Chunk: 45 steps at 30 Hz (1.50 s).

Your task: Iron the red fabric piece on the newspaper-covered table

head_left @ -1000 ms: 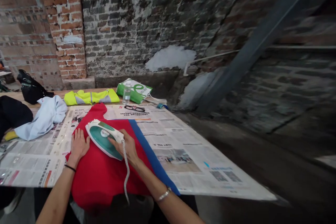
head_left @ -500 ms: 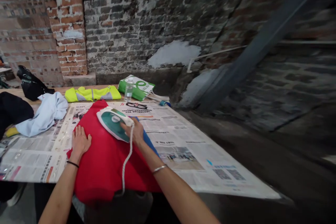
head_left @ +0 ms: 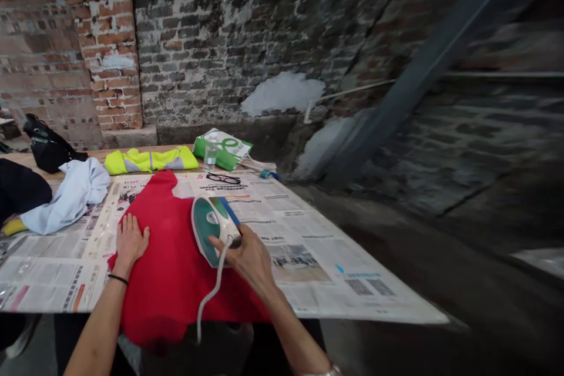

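Pressing a red cloth [head_left: 163, 282] spread over newspaper sheets [head_left: 291, 217] on a wooden table [head_left: 88, 155], a person holds the fabric down with the left hand [head_left: 132, 241], open and flat with the fingers slightly spread. The right hand [head_left: 249, 258] is closed around the handle of a green-and-white steam iron [head_left: 211, 229]. The iron sits tilted near the cloth's right edge, just beside a strip of blue trim [head_left: 230, 210], and this view cannot show whether its soleplate meets the fabric. A white braided cord [head_left: 210, 296] curves from the iron across the red cloth toward the person's body.

Good technique, on this showing, calls for setting the soleplate level so that it presses evenly, with the flat left hand keeping the cloth taut and well clear of the hot plate. The cord is best kept from dragging across the smoothed area.

Beyond the cloth lie black-framed eyeglasses [head_left: 223, 178], a plastic water bottle [head_left: 210, 154], a green-and-white bag [head_left: 224, 150] and a yellow hi-vis vest [head_left: 150, 160]. To the left are a crumpled light-blue garment [head_left: 68, 202], a dark garment [head_left: 20, 191] and a black handbag [head_left: 48, 145]. A patched, weathered brick wall [head_left: 220, 41] rises behind the table.
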### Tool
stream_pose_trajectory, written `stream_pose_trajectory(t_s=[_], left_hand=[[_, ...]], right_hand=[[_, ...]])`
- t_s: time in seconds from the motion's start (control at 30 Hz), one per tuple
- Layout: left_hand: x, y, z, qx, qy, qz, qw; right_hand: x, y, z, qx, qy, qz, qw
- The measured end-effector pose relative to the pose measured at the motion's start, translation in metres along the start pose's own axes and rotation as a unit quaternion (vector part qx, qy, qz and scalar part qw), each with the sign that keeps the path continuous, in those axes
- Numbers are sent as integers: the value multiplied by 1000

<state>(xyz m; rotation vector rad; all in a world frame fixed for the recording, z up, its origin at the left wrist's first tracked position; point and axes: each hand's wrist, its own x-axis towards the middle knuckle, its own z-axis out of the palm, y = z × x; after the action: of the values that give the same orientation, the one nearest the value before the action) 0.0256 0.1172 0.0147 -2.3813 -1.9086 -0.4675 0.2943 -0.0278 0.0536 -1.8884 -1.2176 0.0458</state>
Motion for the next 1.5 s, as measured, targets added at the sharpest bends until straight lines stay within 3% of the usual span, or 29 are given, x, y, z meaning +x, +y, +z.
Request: stream_pose_trajectory(t_s=[0.17,0.3,0.4,0.63,0.77,0.87,1.1,1.2,1.3,1.5], left_hand=[[3,-2,3,-3,6,4,1000],[3,-3,4,-1,5,5,1000],[3,-3,1,7,-1,6,1000],[7,-4,-6,32,-1,12,999],[10,-7,-3,39,4,15,999],[11,-8,0,40,5,12,999],[10,-6,2,38,1,7,999],[9,-5,0,41,-1,7,999],[8,-4,-1,44,-4,9,999],[8,-3,-5,50,-8,12,999]], right_hand=[[-59,4,-32,10,32,-22,999],[-78,6,-30,95,24,-23,995],[-51,-3,-12,117,5,7,993],[70,-44,47,115,-77,44,989],[88,-55,57,121,-82,57,988],[61,-52,44,123,-91,56,987],[-49,-33,-18,160,-90,9,983],[-65,-27,-29,158,-67,16,985],[-46,-25,-25,145,-42,42,988],[25,-35,-2,127,-51,95,986]])
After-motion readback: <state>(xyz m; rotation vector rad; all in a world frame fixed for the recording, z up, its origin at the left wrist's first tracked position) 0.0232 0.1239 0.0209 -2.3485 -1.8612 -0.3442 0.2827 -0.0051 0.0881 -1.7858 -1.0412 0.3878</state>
